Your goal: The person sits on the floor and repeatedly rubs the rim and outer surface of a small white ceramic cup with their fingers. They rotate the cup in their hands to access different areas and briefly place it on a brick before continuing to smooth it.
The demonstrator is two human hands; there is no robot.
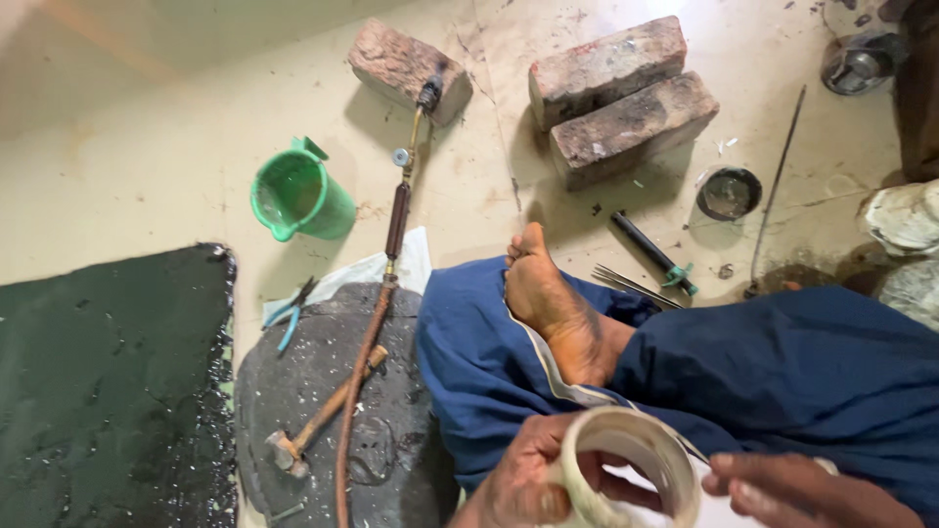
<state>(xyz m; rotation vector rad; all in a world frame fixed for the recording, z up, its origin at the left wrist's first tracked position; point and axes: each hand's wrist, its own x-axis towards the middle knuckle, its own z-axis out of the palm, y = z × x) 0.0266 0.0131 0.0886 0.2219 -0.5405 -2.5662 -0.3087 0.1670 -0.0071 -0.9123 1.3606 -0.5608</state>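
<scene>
left hand (523, 484): closed round the rim of the tape roll (626, 469), fingers through its core | right hand (797, 494): loosely open, empty, just right of roll | roll: likely light, stiff ring; grips best by rim | hammer (313, 425): left of hands

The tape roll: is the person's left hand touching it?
Touching. The head view shows the left hand gripping the tape roll, fingers wrapped over its rim and through its hole.
</scene>
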